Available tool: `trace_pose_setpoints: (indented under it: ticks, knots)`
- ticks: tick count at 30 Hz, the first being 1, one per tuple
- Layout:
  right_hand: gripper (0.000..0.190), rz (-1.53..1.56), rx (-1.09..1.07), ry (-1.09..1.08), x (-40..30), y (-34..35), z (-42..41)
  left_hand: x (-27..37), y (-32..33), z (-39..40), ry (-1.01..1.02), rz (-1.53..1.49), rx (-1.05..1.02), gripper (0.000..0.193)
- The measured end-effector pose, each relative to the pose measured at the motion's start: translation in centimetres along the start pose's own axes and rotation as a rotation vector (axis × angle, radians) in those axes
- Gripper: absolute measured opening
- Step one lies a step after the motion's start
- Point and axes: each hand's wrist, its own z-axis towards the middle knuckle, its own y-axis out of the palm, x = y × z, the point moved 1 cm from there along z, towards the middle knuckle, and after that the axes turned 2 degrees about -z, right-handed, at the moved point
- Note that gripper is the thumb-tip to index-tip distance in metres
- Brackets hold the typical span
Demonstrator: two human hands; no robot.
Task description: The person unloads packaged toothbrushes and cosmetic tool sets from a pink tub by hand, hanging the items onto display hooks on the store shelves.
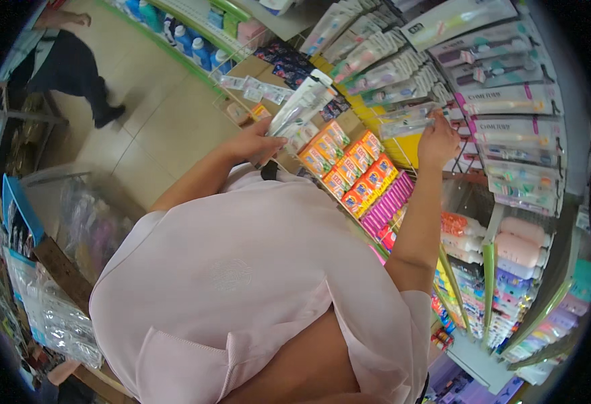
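Observation:
My left hand [257, 142] grips a few flat toothbrush packs [303, 103] with clear fronts, held above the shelf of boxed goods. At the hanging display, my right hand [438, 139] pinches the end of a clear toothbrush pack [405, 127]. Whether that pack still hangs on its hook cannot be seen. Rows of packaged toothbrushes [391, 86] hang just beyond it, against a yellow backing [361, 101]. More carded toothbrushes [512, 134] hang to the right of my right hand.
Below my hands stand orange soap boxes [348, 169] and a row of pink packs [387, 202]. Pale bottles [520, 242] fill a shelf at right. Blue bottles [199, 53] line another shelf. A person [68, 65] is in the tiled aisle [149, 116]. Plastic-wrapped goods [63, 323] lie at left.

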Motion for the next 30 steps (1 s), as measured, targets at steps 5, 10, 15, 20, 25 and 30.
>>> trace_pose_setpoints:
  ticks: [5,10,15,20,25,30]
  knots:
    - [0.041,0.529,0.267,-0.03,-3.4,-1.8,-4.6,0.6,0.3,-0.3,0.06,0.052,-0.039,0.067]
    - [0.042,1.222,-0.176,0.26,-10.3,-3.0,-10.1,1.1,1.5,1.0,-0.074,0.301,-0.234,0.075]
    - [0.038,1.47,-0.401,0.478,-8.8,-3.0,-9.6,2.3,4.8,2.0,0.396,0.899,-0.205,0.065]
    - [0.031,1.494,-0.383,0.63,-5.3,-2.3,-12.4,2.0,6.0,4.0,-0.079,0.514,-0.396,0.061]
    - [0.024,1.52,-0.289,0.822,-3.3,-1.6,-16.0,1.0,7.2,6.3,-0.139,0.021,-0.519,0.053]
    - [0.015,1.654,-0.125,1.074,-1.1,-1.1,-18.3,2.2,7.8,7.9,-0.121,0.011,-0.563,0.053]
